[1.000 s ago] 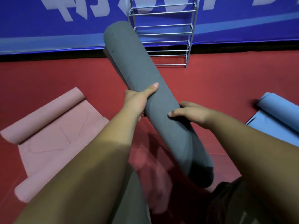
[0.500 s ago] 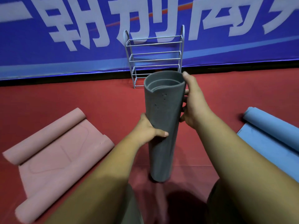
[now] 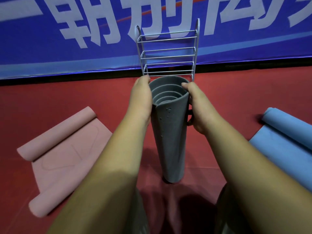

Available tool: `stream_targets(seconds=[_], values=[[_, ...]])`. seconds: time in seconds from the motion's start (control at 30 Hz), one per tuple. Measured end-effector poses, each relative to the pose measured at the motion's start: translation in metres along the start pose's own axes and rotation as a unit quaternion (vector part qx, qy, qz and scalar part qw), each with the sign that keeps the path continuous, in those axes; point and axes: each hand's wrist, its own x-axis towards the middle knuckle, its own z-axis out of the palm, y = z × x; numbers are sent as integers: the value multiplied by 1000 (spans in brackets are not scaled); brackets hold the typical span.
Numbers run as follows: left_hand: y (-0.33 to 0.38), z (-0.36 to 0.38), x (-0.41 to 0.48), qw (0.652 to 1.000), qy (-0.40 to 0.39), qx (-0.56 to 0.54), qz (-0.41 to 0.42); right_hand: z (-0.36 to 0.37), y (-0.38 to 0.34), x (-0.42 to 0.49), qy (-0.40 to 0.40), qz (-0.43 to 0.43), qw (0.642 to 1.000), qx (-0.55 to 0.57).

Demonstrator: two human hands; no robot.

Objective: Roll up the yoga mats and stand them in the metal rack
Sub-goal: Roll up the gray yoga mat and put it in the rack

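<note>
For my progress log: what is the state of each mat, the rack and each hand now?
grey mat: rolled, upright, lower end on the red floor.
pink mat: lies flat, both ends curled in.
blue mat: far end rolled, the rest flat.
metal rack: upright, no mat seen in it.
left hand: grips the grey mat's top.
right hand: grips the grey mat's top.

red floor (image 3: 67,98), blue lettered banner (image 3: 50,53)
</note>
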Motion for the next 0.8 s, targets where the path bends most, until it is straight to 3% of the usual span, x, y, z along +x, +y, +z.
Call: stream_targets(seconds=[0.13, 0.33, 0.47, 0.67, 0.8], values=[[-7, 2, 27, 988, 18, 149, 28, 11, 14, 8, 16, -38, 997, -61], [-51, 7, 25, 964, 13, 259, 52, 7, 42, 24, 46, -4, 995, -88], [-77, 3, 30, 963, 42, 257, 65, 6, 56, 38, 7, -2, 995, -101], [-76, -4, 38, 966, 44, 248, 57, 13, 56, 45, 14, -1, 993, -121], [-72, -4, 41, 960, 53, 275, 8, 19, 58, 50, 57, 8, 991, -123]])
